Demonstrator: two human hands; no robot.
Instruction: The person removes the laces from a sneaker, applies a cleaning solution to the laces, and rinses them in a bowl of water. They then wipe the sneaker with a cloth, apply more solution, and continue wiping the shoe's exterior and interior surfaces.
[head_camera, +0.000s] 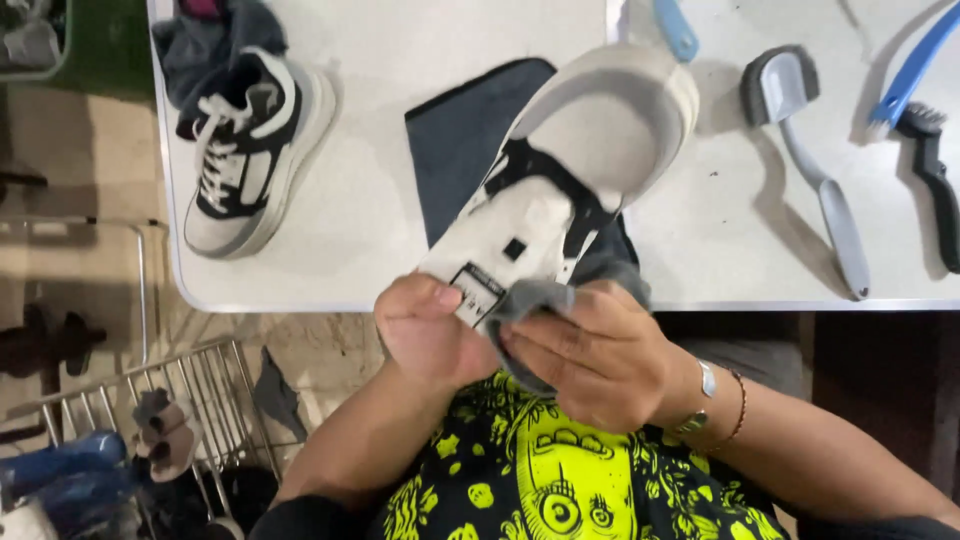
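Sneaker, white and grey with black panels (565, 190): held sole-up over the near edge of the bench (400, 60), heel end pointing away, toe end at the hands.
Left hand (428, 330): fingers curled closed around the toe end, thumb on the sole beside a small printed label.
Right hand (595, 355): fingers closed, pinching a grey cloth (535, 300) and pressing it to the sole by the toe; wristwatch and thin bracelet on the wrist.
Dark blue-grey cloth (465, 150): flat on the bench, beneath and behind the held sneaker.
Second sneaker, matching, laced (250, 150): upright at the bench's left side, well apart, with bunched dark fabric (205, 45) behind it.
Grey long-handled brush (810, 150): on the bench to the right.
Small black brush (935, 180) and blue-handled brush (910, 70): far right, just beside each other.
Light blue handle, possibly another brush (677, 30): top edge, mostly cut off.
Wire rack (190, 400): on the floor, lower left, contents blurred.
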